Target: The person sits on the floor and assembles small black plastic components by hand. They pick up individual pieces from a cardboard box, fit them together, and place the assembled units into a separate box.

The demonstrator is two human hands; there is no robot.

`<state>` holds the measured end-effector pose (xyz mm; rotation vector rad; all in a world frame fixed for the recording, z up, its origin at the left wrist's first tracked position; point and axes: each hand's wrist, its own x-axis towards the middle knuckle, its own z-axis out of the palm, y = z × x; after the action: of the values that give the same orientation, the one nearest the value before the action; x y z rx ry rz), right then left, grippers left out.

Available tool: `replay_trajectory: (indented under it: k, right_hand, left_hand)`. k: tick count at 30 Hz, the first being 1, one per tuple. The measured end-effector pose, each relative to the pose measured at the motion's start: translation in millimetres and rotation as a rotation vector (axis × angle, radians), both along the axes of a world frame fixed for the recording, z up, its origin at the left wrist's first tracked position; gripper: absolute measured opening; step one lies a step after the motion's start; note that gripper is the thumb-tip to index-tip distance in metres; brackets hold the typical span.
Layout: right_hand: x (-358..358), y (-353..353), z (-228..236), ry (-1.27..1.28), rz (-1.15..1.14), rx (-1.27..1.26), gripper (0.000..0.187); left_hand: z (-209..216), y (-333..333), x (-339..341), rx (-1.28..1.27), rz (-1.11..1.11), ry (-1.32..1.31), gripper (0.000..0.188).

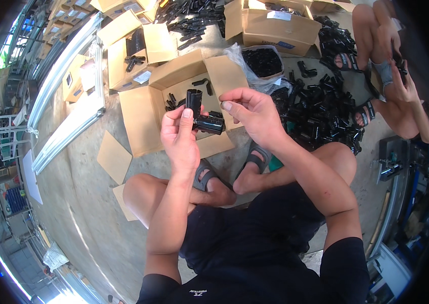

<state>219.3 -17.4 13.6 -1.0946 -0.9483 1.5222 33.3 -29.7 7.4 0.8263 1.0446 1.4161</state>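
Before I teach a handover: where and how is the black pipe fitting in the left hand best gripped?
Probably around the sideways tube of the black pipe fitting, from the person's right: that round tube juts that way, its end clear of the left hand, whose thumb lies on the upright tube.

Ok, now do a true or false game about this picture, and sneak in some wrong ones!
1. The left hand holds a black tube-shaped part. True.
2. The open cardboard box right in front is empty. False: the open cardboard box has small black pieces inside.
3. A heap of black parts lies on the floor to the right. True.
4. The right hand is deep in that heap. False: the right hand is raised near the left one.
5. Another person's hand shows on the right. True.
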Motion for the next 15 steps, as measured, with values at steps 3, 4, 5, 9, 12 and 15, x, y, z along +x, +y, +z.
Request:
replay_trajectory:
  k: [3,4,5,9,12,15]
  right_hand:
    - [-9.0,-4.1,-0.1,0.086,-0.010,0.037,0.016]
    - [-12.6,-5.2,-1.1,0.133,-0.026,0.056,0.015]
    - [-14.5,-5.9,-0.7,0.117,-0.039,0.054,0.015]
    - [-18.3,-7.6,-1.3,0.046,-0.069,0.052,0.015]
    - [-19.6,-8.4,0.1,0.005,-0.088,0.063,0.016]
    - [-20.2,-8.7,-0.8,0.016,-0.114,0.055,0.018]
  left_hand:
    - [-1.2,-1.3,6.9,0.068,0.028,0.112,0.019]
    - [-2.4,-1.8,9.6,0.090,0.039,0.153,0.019]
    - [-4.1,-2.2,12.2,0.102,0.055,0.177,0.019]
    - [-12.0,-3.1,17.7,0.150,0.108,0.243,0.019]
    - [-9.1,-6.5,21.6,0.150,0.115,0.302,0.018]
    - [-7.9,-7.3,26.2,0.161,0.115,0.301,0.018]
